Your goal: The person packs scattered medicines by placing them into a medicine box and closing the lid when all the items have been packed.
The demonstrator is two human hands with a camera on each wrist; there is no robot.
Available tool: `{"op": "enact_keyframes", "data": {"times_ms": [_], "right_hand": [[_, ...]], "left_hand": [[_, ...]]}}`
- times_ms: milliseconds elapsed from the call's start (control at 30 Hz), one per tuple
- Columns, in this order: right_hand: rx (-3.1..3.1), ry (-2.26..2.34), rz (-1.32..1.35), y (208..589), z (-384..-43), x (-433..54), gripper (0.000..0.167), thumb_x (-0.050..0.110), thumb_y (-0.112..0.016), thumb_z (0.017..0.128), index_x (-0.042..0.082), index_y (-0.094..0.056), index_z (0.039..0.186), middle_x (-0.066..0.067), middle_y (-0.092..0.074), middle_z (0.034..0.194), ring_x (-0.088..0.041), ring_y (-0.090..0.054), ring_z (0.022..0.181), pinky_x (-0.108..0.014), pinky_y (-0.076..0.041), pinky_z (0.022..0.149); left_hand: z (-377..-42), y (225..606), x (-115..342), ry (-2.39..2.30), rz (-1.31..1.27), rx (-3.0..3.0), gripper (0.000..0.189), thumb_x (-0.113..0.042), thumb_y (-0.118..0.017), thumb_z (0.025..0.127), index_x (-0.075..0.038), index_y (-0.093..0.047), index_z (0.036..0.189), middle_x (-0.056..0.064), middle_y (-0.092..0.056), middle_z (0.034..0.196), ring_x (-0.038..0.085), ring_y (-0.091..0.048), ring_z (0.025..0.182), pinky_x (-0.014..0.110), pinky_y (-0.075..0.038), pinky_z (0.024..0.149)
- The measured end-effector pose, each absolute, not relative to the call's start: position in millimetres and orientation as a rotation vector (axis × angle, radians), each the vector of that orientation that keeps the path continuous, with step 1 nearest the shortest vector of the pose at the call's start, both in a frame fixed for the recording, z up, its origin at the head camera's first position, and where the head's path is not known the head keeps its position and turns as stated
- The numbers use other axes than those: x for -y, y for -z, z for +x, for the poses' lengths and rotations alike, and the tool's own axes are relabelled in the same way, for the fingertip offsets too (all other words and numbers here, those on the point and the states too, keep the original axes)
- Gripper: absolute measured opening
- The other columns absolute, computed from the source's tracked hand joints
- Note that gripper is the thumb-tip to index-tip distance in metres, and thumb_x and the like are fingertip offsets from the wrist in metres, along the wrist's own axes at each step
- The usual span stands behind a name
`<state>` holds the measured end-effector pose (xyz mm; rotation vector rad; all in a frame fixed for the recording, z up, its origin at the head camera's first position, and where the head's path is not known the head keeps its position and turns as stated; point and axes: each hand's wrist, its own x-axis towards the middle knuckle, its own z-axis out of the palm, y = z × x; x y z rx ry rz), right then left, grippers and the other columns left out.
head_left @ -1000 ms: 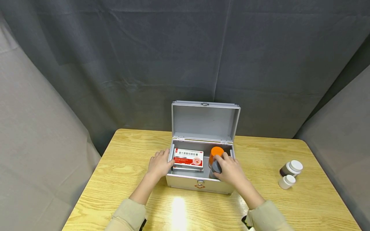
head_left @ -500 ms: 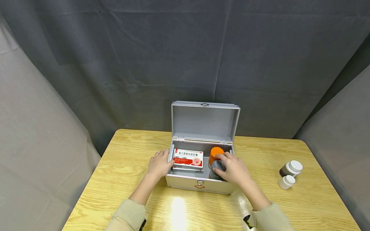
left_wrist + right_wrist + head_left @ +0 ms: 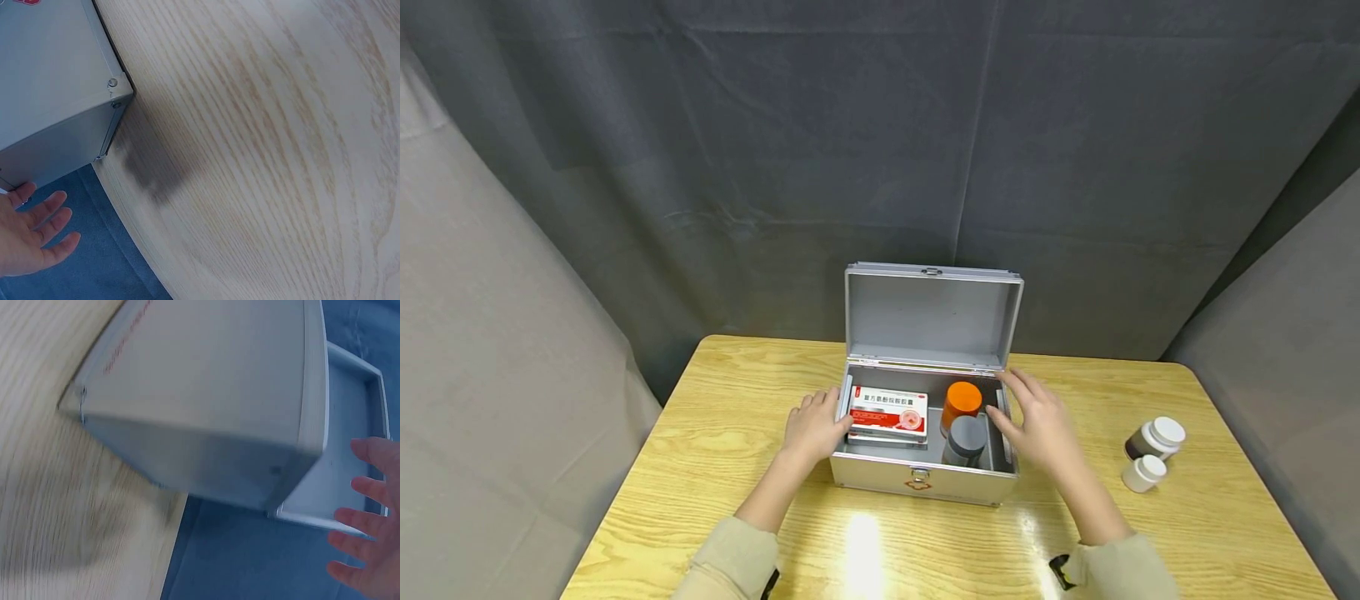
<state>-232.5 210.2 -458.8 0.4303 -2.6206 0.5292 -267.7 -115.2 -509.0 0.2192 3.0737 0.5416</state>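
Observation:
A silver metal medicine case (image 3: 880, 475) stands on the table with its lid (image 3: 932, 317) raised. Inside, on the left, lies a stack of medicine boxes, a red-and-white one (image 3: 889, 410) on top. On the right of the interior stand an orange-capped bottle (image 3: 962, 400) and, in front of it, a grey-capped bottle (image 3: 966, 438). My left hand (image 3: 814, 427) rests at the case's left rim, thumb over the edge. My right hand (image 3: 1037, 421) is over the right rim with fingers spread, holding nothing; the right wrist view shows its fingers (image 3: 359, 519) apart beside the case.
Two white-capped bottles stand on the right of the wooden table (image 3: 737, 392): a dark-labelled one (image 3: 1156, 437) and a smaller white one (image 3: 1145, 472) in front. Grey cloth (image 3: 775, 167) hangs behind the table and on both sides.
My right hand has let go of the grey-capped bottle and moved right, spreading its fingers. The bottle stays in the case. My left hand has not moved.

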Motion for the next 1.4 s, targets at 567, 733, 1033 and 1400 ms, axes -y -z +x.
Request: {"op": "enact_keyframes", "data": {"times_ms": [567, 733, 1033, 1400], "right_hand": [[2.633, -0.503, 0.052, 455.0, -232.5, -286.6, 0.054, 0.023, -0.063, 0.082, 0.001, -0.044, 0.128, -0.031, -0.038, 0.130, -0.050, -0.035, 0.116, -0.066, -0.025, 0.089], [2.699, -0.545, -0.108, 457.6, -228.3, -309.3, 0.056, 0.027, -0.055, 0.089, 0.001, -0.036, 0.135, -0.031, -0.029, 0.136, -0.051, -0.027, 0.122, -0.067, -0.017, 0.093], [2.723, -0.538, -0.293, 468.0, -223.9, -340.4, 0.056, 0.024, -0.053, 0.089, -0.002, -0.034, 0.135, -0.033, -0.025, 0.137, -0.054, -0.026, 0.120, -0.069, -0.020, 0.089], [2.786, -0.598, -0.482, 488.9, -220.5, -373.1, 0.064, 0.027, -0.052, 0.088, -0.003, -0.027, 0.139, -0.037, -0.022, 0.136, -0.059, -0.025, 0.115, -0.068, -0.023, 0.085]], "left_hand": [[-265.9, 502.9, 114.3, -0.490, 0.242, -3.093, 0.060, -0.040, -0.049, 0.087, -0.008, -0.039, 0.137, 0.017, -0.048, 0.130, 0.036, -0.042, 0.119, 0.054, -0.033, 0.095], [-266.5, 504.5, 114.1, -0.471, 0.245, -3.100, 0.060, -0.040, -0.049, 0.087, -0.008, -0.039, 0.137, 0.016, -0.048, 0.130, 0.036, -0.042, 0.119, 0.053, -0.032, 0.096], [-267.4, 506.9, 115.2, -0.428, 0.266, -3.126, 0.059, -0.040, -0.050, 0.087, -0.009, -0.041, 0.135, 0.015, -0.050, 0.127, 0.035, -0.042, 0.119, 0.051, -0.029, 0.097], [-268.2, 507.8, 115.5, -0.409, 0.269, -3.130, 0.059, -0.042, -0.050, 0.087, -0.009, -0.041, 0.135, 0.015, -0.049, 0.128, 0.034, -0.041, 0.120, 0.051, -0.027, 0.100]]}}
